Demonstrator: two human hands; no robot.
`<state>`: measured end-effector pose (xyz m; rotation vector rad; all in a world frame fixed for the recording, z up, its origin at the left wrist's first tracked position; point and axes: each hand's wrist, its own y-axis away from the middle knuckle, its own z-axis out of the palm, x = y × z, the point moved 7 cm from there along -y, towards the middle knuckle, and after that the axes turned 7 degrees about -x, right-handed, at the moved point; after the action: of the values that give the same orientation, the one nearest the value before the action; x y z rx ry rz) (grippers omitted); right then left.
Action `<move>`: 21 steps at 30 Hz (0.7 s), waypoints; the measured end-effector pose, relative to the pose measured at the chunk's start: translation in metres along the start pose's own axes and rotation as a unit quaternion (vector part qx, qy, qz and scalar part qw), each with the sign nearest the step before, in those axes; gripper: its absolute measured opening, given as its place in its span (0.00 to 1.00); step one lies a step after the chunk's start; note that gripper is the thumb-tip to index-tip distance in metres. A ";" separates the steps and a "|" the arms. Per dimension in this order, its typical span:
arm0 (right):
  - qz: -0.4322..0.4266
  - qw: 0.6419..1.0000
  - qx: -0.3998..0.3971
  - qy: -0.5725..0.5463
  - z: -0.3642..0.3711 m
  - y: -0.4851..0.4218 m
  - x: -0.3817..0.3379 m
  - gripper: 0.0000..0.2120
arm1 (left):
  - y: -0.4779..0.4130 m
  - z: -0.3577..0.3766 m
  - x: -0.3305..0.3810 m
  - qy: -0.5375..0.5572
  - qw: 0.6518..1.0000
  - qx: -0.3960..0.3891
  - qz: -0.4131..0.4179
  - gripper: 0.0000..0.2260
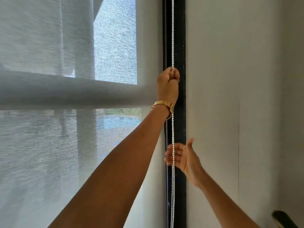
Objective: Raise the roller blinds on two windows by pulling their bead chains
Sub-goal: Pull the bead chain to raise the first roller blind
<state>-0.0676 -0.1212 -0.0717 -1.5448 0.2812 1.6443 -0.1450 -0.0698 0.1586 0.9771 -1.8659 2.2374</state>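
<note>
Bare skin fills the lower part of the view, where two forearms reach up and forward from the bottom edge toward the window's right side. Nearest of the two, the right hand [184, 157] is spread wide with palm turned leftward and thumb pointing up; its fingers sit behind the hanging strands and close on nothing, though whether they brush the beads cannot be told. A thin ring [183, 147] shows on one finger. Running vertically past that hand is the white bead chain [172, 38], which hangs in front of the black window frame [180, 46] from the top of the view down to the bottom edge; below the wrist it shows as two strands side by side. Higher up and farther out, the left hand [168, 79] is curled into a fist around the chain, gripping it about a third of the way down the view, with a gold watch [162, 103] on that wrist. Left of the frame, the grey woven roller blind [65, 145] covers the glass down to the bottom of the view, and pale shapes outside show through its mesh. Right of the frame stands a plain light wall [230, 79]. Something dark sits at the bottom right corner, too cropped to identify.
</note>
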 end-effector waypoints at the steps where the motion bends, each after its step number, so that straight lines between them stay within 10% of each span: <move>1: -0.009 1.000 -0.006 -0.006 0.000 -0.007 -0.017 0.36 | 0.003 -0.004 -0.006 0.006 1.000 -0.002 -0.004 0.18; 13: -0.133 0.984 -0.107 0.051 0.067 -0.082 -0.199 0.24 | 0.127 -0.011 -0.122 0.010 0.984 -0.105 -0.142 0.19; 21: -0.197 0.977 0.008 0.083 0.071 -0.104 -0.205 0.17 | 0.183 -0.029 -0.178 0.019 0.953 -0.161 -0.256 0.19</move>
<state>-0.0699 -0.0945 0.1672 -1.6080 0.0671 1.2052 -0.0954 -0.0312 -0.0901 1.1760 -1.6436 1.5882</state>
